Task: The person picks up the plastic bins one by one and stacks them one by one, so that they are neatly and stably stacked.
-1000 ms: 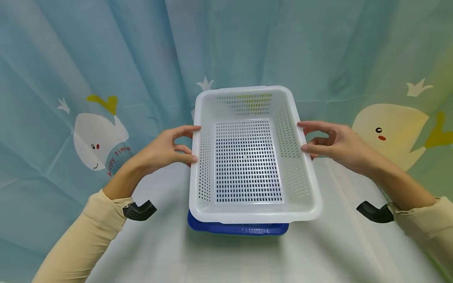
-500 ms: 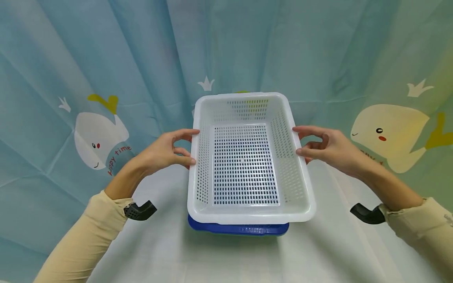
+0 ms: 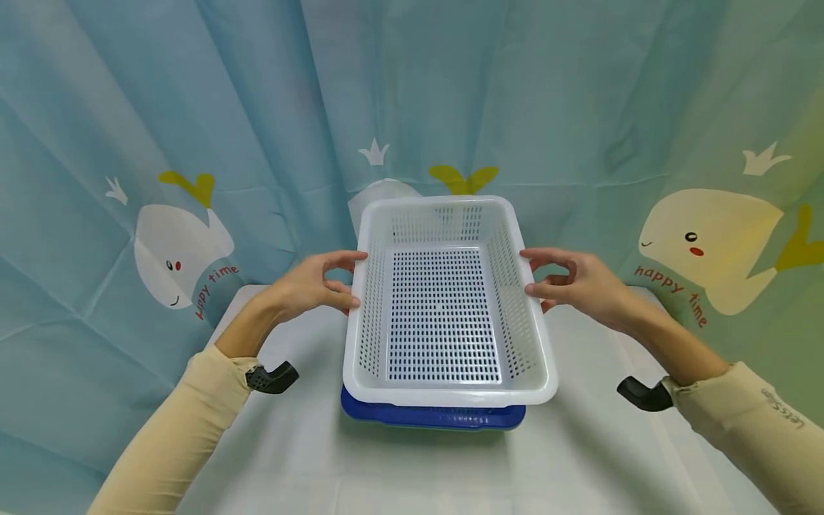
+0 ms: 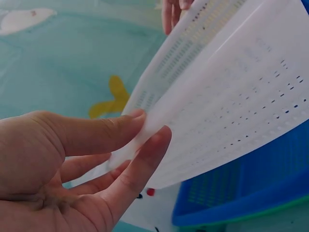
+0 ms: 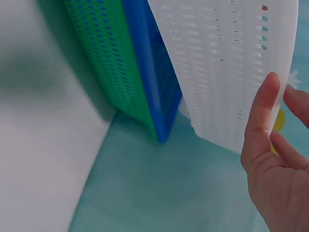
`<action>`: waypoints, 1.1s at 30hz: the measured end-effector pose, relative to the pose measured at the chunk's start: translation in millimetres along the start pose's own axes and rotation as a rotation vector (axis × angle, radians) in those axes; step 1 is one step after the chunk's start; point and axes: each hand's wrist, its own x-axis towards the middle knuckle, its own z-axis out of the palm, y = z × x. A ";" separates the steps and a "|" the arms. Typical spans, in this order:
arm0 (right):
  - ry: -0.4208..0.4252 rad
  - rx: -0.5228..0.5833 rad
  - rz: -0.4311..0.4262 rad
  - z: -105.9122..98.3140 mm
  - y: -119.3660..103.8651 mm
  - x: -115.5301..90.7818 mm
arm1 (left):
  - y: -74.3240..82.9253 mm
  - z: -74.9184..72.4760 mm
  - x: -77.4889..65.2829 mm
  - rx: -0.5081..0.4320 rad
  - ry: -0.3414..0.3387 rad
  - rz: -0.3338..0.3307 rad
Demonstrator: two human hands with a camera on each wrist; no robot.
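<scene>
A white perforated plastic basket (image 3: 450, 395) hangs in the air, its inside facing the head camera and nothing in it. My left hand (image 3: 309, 282) pinches its left rim between thumb and fingers; my right hand (image 3: 582, 290) grips the opposite rim in the same way. Beneath it sits a blue basket (image 3: 431, 416), mostly hidden from above. The right wrist view shows this blue rim (image 5: 145, 63) nested in a green perforated basket (image 5: 104, 58). Between the white basket's underside (image 5: 207, 72) and the blue one a gap is visible there.
The stacked baskets stand on a white table (image 3: 425, 472). Behind it hangs a blue-green curtain (image 3: 547, 93) printed with whales. Black curved pieces (image 3: 273, 378) stick out at both sleeve cuffs.
The white basket has come down toward the blue one, its far rim lower in view. Both hands have moved down with it, the right one also leftward. The stacked baskets have stayed put.
</scene>
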 end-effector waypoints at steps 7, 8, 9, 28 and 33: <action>-0.021 0.016 0.051 8.9 13.2 4.1 | -16.2 -0.4 4.9 0.003 -0.021 -0.040; -0.025 0.021 0.058 9.9 15.0 4.5 | -18.1 -0.4 5.4 0.008 -0.022 -0.046; -0.029 0.028 0.063 11.0 17.0 4.9 | -20.0 -0.3 5.9 0.012 -0.024 -0.052; -0.062 0.147 0.150 28.2 46.0 4.5 | -54.2 4.3 12.5 -0.037 -0.028 -0.114; -0.072 0.152 0.158 30.8 50.5 3.3 | -59.6 5.8 13.6 -0.067 -0.033 -0.130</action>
